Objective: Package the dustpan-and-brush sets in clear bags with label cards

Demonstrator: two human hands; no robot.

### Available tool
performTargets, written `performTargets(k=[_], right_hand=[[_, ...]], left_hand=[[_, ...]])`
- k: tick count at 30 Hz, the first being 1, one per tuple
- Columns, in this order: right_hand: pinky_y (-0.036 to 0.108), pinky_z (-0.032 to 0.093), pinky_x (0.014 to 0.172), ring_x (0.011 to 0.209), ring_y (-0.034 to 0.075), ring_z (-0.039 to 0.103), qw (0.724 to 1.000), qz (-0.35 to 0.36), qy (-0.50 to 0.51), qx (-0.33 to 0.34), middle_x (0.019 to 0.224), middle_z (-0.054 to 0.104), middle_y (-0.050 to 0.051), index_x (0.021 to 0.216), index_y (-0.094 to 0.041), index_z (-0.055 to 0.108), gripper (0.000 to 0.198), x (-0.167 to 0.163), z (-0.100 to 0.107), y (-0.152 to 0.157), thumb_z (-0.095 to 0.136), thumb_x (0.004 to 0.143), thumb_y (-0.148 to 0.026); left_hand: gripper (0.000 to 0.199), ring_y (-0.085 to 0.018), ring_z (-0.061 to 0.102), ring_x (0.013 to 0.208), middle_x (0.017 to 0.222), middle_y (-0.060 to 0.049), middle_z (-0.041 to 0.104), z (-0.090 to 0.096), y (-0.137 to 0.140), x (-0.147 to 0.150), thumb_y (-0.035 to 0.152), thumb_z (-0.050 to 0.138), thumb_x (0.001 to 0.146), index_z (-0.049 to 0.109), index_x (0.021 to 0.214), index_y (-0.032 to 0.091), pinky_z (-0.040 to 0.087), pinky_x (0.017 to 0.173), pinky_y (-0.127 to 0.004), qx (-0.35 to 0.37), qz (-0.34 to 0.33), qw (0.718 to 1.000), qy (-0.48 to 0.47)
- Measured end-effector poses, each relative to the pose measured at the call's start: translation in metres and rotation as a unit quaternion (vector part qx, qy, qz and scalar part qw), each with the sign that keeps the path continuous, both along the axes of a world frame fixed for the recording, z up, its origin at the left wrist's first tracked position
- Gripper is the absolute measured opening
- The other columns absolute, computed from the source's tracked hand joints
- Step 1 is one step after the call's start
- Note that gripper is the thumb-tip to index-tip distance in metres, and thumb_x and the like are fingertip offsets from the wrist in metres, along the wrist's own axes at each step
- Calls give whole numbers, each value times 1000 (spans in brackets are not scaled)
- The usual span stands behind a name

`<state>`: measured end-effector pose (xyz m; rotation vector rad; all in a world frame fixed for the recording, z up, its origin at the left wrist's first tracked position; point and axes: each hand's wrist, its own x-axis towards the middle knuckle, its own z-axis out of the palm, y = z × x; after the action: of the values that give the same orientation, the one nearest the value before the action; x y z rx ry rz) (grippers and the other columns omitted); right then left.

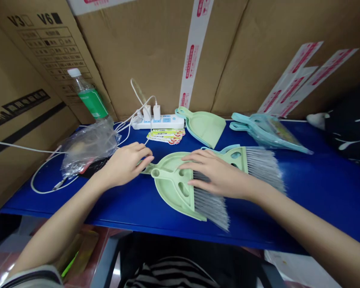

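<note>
A light green dustpan lies on the blue table with a green hand brush on top of it. The brush's grey bristles stick out past the pan's front edge. At the handle end, the fingers and thumb of my left hand are closed on the handles; the palm side is hidden. My right hand rests over the brush head with its fingers spread apart. Just beyond my right wrist lies a second green hand brush with grey bristles, partly over something light blue.
Behind stand a green dustpan on a blue one, blue dustpans in clear plastic, a power strip with chargers, and printed labels. To the left are a plastic bag, a bottle and white cables. Cardboard walls the back.
</note>
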<state>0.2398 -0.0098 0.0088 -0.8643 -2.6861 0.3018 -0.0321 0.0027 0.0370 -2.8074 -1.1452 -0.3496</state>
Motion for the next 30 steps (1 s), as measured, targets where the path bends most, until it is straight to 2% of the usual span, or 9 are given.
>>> performTargets(k=[3,5,10,18,25,28,30], right_hand=[[57,39,103,126,32,50,1000,-12,-7,0,134,58,13,126,-25,63,40,14,-13,0,56,91,-45],[59,38,105,132,32,46,1000,-17,0,3,139,56,13,130,-28,61,42,15,-22,0,53,93,-46],[58,40,105,135,30,44,1000,-15,8,25,142,52,16,136,-24,56,44,9,-32,-2,45,97,-41],[55,40,106,139,28,39,1000,-14,7,21,147,47,14,138,-26,54,43,11,-31,-3,42,99,-39],[67,26,110,146,36,20,1000,8,7,-2,157,31,16,147,-24,41,66,14,-35,-4,51,91,-56],[65,24,111,146,36,20,1000,12,5,3,157,30,17,148,-22,40,66,13,-38,-4,48,92,-56],[64,24,111,146,35,20,1000,13,5,5,157,30,17,147,-22,40,65,13,-39,-4,48,93,-56]], left_hand=[[36,-18,62,80,87,-5,67,-11,3,0,30,32,101,64,91,16,48,73,-29,-94,-1,996,3],[37,-16,62,79,85,-4,65,-20,1,4,30,31,101,64,90,16,48,72,-27,-129,-10,991,-21],[34,-15,61,80,86,-4,63,-33,-5,13,26,30,101,62,99,15,49,74,-27,-146,-2,979,-143],[27,-15,63,87,95,-5,67,-35,-5,15,24,37,98,62,103,16,49,82,-28,-229,-8,949,-216],[25,-16,63,90,99,-7,68,-39,0,11,28,42,97,64,103,16,50,80,-29,-322,-18,905,-277],[28,-13,60,70,81,-3,66,-39,1,10,33,43,97,61,107,15,49,62,-24,-415,-7,861,-294],[31,-9,51,52,63,4,55,-39,0,9,38,43,97,57,112,14,41,47,-19,-489,7,822,-291]])
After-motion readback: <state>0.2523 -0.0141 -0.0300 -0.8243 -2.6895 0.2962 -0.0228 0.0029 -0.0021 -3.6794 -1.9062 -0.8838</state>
